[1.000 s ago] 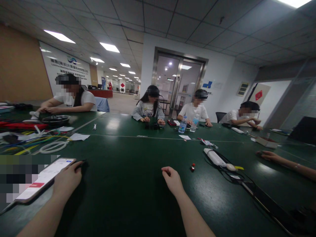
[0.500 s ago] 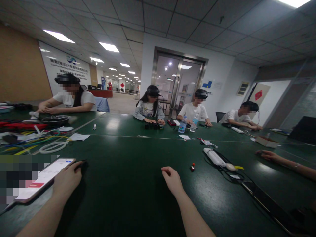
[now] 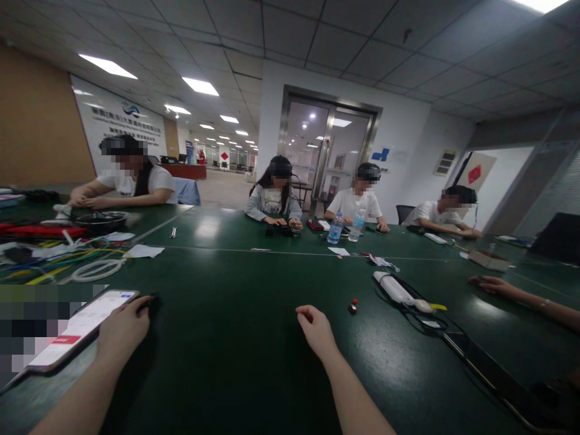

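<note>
My left hand (image 3: 124,329) rests on the green table (image 3: 226,362) at the right edge of a smartphone (image 3: 86,329) with a lit white screen. Its fingers are bent around a small dark object (image 3: 154,298) that I cannot make out. My right hand (image 3: 315,331) lies on the table right of the middle, fingers curled closed, with nothing showing in them. A small red-and-white item (image 3: 353,307) sits a short way to its right, apart from the hand.
At left are tangled cables (image 3: 97,270) and paper (image 3: 145,251). A white power strip (image 3: 394,289) and a dark flat device (image 3: 489,368) lie at right, near another person's hand (image 3: 493,286). Several people sit across, behind water bottles (image 3: 335,229).
</note>
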`<state>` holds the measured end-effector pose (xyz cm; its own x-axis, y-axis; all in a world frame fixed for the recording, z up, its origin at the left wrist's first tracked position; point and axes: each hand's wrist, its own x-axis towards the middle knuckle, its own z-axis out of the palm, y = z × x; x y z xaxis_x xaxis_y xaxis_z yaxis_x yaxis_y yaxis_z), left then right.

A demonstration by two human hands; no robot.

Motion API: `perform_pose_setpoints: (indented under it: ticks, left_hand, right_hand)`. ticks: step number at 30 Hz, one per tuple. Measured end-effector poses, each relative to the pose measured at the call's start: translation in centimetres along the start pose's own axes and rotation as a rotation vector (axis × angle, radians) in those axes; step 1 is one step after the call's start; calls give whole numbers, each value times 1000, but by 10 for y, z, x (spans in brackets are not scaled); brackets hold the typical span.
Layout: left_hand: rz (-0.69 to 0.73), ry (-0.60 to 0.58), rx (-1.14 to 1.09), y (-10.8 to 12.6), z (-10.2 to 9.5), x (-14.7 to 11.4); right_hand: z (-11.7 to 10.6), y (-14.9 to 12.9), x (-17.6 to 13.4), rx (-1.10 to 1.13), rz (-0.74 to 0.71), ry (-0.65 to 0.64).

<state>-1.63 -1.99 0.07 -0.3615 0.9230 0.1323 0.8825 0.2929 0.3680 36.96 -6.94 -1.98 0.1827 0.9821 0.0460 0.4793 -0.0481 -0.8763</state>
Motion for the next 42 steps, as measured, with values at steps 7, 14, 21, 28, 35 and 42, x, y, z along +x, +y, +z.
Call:
perform_pose_setpoints:
  ticks: [7, 14, 21, 28, 35, 42]
  left_hand:
    - [4, 1, 11, 1, 1, 1]
    - [31, 3, 4, -3, 3, 4]
    - [447, -239, -227, 50, 28, -37]
    - [785, -589, -428, 110, 36, -113]
    - [773, -770, -509, 112, 16, -116]
    - [750, -765, -506, 104, 28, -112]
  right_hand:
    - [-1, 2, 0, 15, 23, -19]
    - [-2, 1, -1, 4, 19, -16]
    - [2, -7, -7, -4, -2, -32]
    - [11, -33, -30, -108, -292, -353]
    - [19, -34, -35, -174, -405, -456]
    - [-5, -16, -6, 284, 22, 220]
